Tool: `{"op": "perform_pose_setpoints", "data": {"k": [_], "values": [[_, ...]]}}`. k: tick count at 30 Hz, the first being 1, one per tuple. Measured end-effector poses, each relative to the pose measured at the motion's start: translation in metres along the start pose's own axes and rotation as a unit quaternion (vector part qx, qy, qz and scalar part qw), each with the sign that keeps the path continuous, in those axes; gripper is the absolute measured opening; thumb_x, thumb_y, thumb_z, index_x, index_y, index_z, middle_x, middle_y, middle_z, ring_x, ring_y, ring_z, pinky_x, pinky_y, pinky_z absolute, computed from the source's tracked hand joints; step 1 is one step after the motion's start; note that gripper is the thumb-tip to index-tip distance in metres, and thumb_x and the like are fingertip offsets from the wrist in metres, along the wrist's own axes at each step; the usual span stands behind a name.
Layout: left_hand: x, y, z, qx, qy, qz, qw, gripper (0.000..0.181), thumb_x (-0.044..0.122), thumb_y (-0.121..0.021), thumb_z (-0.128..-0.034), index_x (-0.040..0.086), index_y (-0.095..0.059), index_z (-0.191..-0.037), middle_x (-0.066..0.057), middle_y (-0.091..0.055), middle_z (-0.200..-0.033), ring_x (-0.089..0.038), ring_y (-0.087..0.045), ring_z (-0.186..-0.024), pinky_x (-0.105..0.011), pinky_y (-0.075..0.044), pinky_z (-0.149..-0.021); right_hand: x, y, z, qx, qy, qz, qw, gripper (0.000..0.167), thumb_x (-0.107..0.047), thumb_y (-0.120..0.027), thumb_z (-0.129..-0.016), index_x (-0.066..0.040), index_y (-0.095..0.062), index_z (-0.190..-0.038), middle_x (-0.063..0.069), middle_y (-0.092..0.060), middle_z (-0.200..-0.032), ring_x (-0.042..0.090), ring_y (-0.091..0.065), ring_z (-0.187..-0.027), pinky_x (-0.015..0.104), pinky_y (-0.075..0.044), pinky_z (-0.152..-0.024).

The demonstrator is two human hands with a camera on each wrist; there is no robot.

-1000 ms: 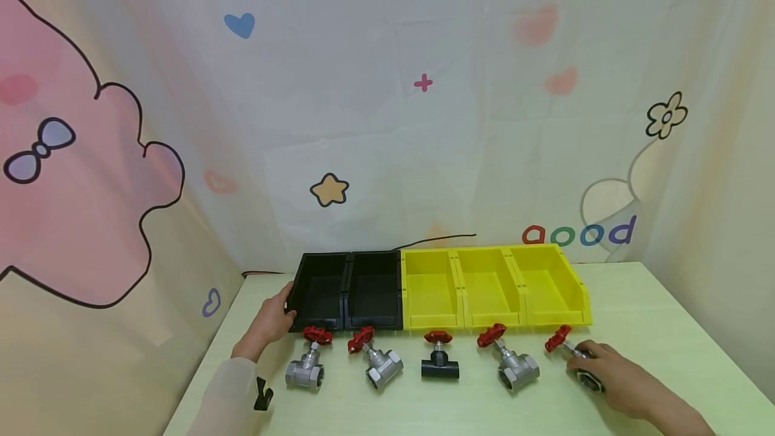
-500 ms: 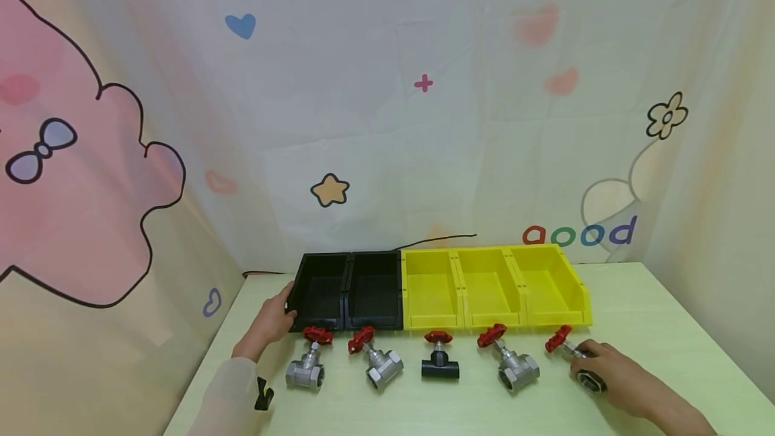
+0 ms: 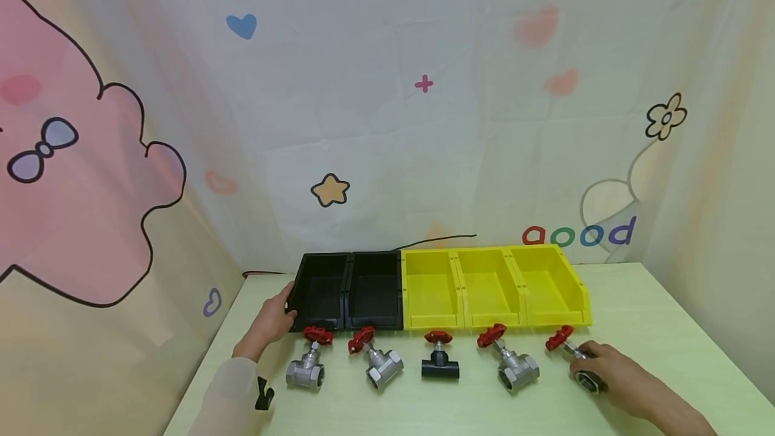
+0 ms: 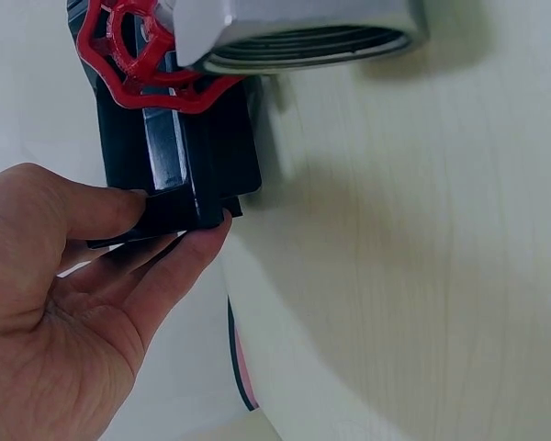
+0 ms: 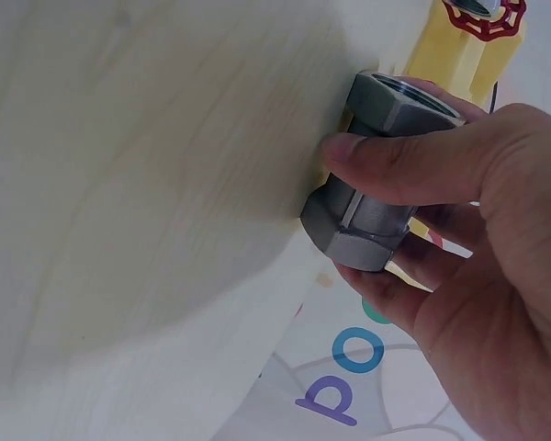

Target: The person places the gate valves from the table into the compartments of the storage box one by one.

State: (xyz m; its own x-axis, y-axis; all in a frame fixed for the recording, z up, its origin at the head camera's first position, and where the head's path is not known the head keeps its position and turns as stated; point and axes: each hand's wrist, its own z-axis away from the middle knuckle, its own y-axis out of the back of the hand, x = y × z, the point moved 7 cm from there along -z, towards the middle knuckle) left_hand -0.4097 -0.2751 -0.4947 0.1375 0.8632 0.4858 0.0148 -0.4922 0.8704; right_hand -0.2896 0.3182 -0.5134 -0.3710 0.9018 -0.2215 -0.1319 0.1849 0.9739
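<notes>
My left hand [image 3: 271,321] pinches the outer wall of the leftmost black bin [image 3: 319,325]; in the left wrist view its thumb lies on one side of the bin's edge and the fingers on the other. At the right of the row, my right hand [image 3: 620,379] grips a metal gate valve [image 5: 354,241] by its body. The thumb crosses the body between two hex ends, and the fingers go behind it. This valve's red handwheel [image 3: 560,338] points toward the bins. Closest to my left hand lies a silver valve [image 3: 305,374] with a red handwheel.
Two black bins and three yellow bins [image 3: 432,321] stand side by side at the table's back. Before them lie a silver valve [image 3: 384,367], a black tee-shaped valve [image 3: 440,369] and another silver valve [image 3: 518,370]. A printed curtain [image 3: 387,153] hangs behind, with a thin cable [image 3: 436,240] near its foot.
The valve in my right hand has shifted very slightly. My left hand, the bins and the other valves stay where they were.
</notes>
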Motion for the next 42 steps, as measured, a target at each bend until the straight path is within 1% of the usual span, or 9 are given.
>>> {"op": "perform_pose_setpoints", "data": {"k": [3, 7, 10, 18, 27, 32, 35, 39, 42], "values": [[0.001, 0.0, 0.0, -0.002, 0.001, 0.003, 1.0, 0.07, 0.002, -0.06, -0.0911, -0.007, -0.026, -0.152, -0.025, -0.065, -0.096, -0.02, -0.045, -0.062, -0.037, -0.042, -0.068, 0.001, 0.0, 0.0, -0.012, -0.012, -0.004, 0.9998, 0.045, 0.011, -0.074, -0.074, -0.027, -0.074, -0.097, 0.013, -0.062, -0.117, 0.026, -0.059, -0.098, 0.053, -0.053, -0.086], [0.001, 0.0, 0.001, 0.0, 0.0, 0.001, 1.0, 0.07, 0.003, -0.06, -0.0912, -0.007, -0.026, -0.151, -0.031, -0.064, -0.113, -0.023, -0.052, -0.072, -0.038, -0.045, -0.071, 0.0, 0.001, 0.001, -0.02, -0.026, -0.008, 0.9994, 0.042, 0.008, -0.075, -0.075, -0.026, -0.074, -0.1, 0.015, -0.062, -0.12, 0.025, -0.059, -0.099, 0.053, -0.053, -0.087], [0.001, 0.0, 0.001, 0.002, 0.0, -0.003, 1.0, 0.069, 0.003, -0.06, -0.0913, -0.006, -0.027, -0.151, -0.035, -0.058, -0.126, -0.026, -0.055, -0.081, -0.041, -0.046, -0.076, -0.004, 0.006, 0.004, -0.005, -0.01, -0.001, 0.9999, 0.041, 0.007, -0.077, -0.074, -0.025, -0.074, -0.1, 0.014, -0.062, -0.118, 0.025, -0.059, -0.098, 0.052, -0.054, -0.086], [-0.002, 0.0, 0.0, 0.0, 0.003, -0.002, 1.0, 0.07, 0.003, -0.06, -0.0914, -0.006, -0.026, -0.152, -0.036, -0.055, -0.131, -0.032, -0.059, -0.094, -0.047, -0.048, -0.084, -0.015, 0.02, 0.011, 0.038, 0.039, 0.021, 0.9983, 0.04, 0.003, -0.081, -0.071, -0.024, -0.074, -0.101, 0.015, -0.064, -0.116, 0.027, -0.061, -0.096, 0.051, -0.055, -0.082], [0.0, 0.002, 0.0, -0.002, 0.006, 0.001, 1.0, 0.07, 0.004, -0.06, -0.0918, -0.006, -0.025, -0.152, -0.036, -0.053, -0.133, -0.032, -0.058, -0.096, -0.05, -0.048, -0.087, -0.024, 0.032, 0.013, 0.05, 0.045, 0.034, 0.9972, 0.045, 0.005, -0.081, -0.07, -0.024, -0.074, -0.102, 0.017, -0.063, -0.118, 0.03, -0.062, -0.099, 0.05, -0.055, -0.082], [0.002, 0.003, 0.0, 0.0, 0.004, 0.002, 1.0, 0.07, 0.004, -0.06, -0.0917, -0.006, -0.026, -0.152, -0.036, -0.054, -0.132, -0.031, -0.058, -0.093, -0.048, -0.048, -0.085, -0.033, 0.044, 0.016, 0.08, 0.062, 0.051, 0.9935, 0.049, 0.006, -0.083, -0.066, -0.025, -0.073, -0.102, 0.018, -0.062, -0.119, 0.03, -0.062, -0.1, 0.049, -0.055, -0.081], [0.002, 0.002, 0.0, 0.0, 0.002, 0.006, 1.0, 0.069, 0.003, -0.059, -0.0922, -0.006, -0.025, -0.152, -0.035, -0.058, -0.126, -0.027, -0.056, -0.082, -0.042, -0.047, -0.077, -0.035, 0.05, 0.016, 0.084, 0.057, 0.056, 0.9932, 0.052, 0.007, -0.084, -0.064, -0.026, -0.073, -0.103, 0.019, -0.062, -0.119, 0.031, -0.062, -0.1, 0.048, -0.056, -0.081], [0.0, -0.001, 0.001, -0.006, 0.005, 0.014, 0.9999, 0.069, 0.003, -0.058, -0.0933, -0.005, -0.023, -0.153, -0.022, -0.065, -0.088, -0.018, -0.047, -0.06, -0.034, -0.041, -0.062, -0.036, 0.057, 0.014, 0.082, 0.048, 0.061, 0.9936, 0.053, 0.006, -0.085, -0.064, -0.027, -0.073, -0.103, 0.02, -0.062, -0.12, 0.031, -0.062, -0.1, 0.048, -0.056, -0.08], [0.0, -0.002, 0.002, -0.007, 0.006, 0.016, 0.9998, 0.07, 0.003, -0.057, -0.0935, -0.004, -0.023, -0.154, -0.015, -0.06, -0.077, -0.017, -0.043, -0.056, -0.032, -0.038, -0.06, -0.038, 0.062, 0.014, 0.091, 0.05, 0.067, 0.9924, 0.052, 0.006, -0.085, -0.064, -0.028, -0.073, -0.103, 0.019, -0.063, -0.119, 0.03, -0.062, -0.099, 0.047, -0.056, -0.081]]}}
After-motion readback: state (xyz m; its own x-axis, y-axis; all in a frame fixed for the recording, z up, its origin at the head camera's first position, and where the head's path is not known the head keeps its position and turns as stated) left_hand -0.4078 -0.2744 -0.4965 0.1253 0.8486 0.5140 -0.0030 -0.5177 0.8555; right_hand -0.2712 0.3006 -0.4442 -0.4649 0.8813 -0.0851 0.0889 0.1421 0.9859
